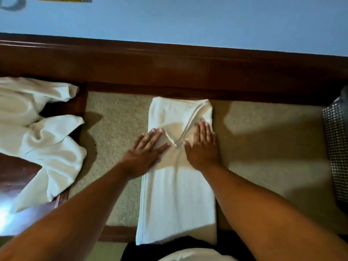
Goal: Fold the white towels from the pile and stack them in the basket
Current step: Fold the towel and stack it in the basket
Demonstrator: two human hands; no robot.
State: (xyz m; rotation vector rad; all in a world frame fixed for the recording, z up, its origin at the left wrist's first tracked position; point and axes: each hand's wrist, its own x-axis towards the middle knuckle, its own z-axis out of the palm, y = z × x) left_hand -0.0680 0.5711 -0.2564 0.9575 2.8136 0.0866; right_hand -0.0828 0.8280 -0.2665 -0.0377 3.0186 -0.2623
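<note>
Pressing flat on folded white towel [175,200]: left hand [148,147] and right hand [202,146], fingers straight and spread, palms down, one each side of V-shaped crease at towel's middle. Towel lies as long narrow strip on beige top of table [263,140], far end near dark wooden rim [169,68], near end at person's body. Pile of unfolded white towels [37,140] at left, well apart. Woven basket [336,147] at right edge, partly cut off. Blue wall [188,19] behind.
</note>
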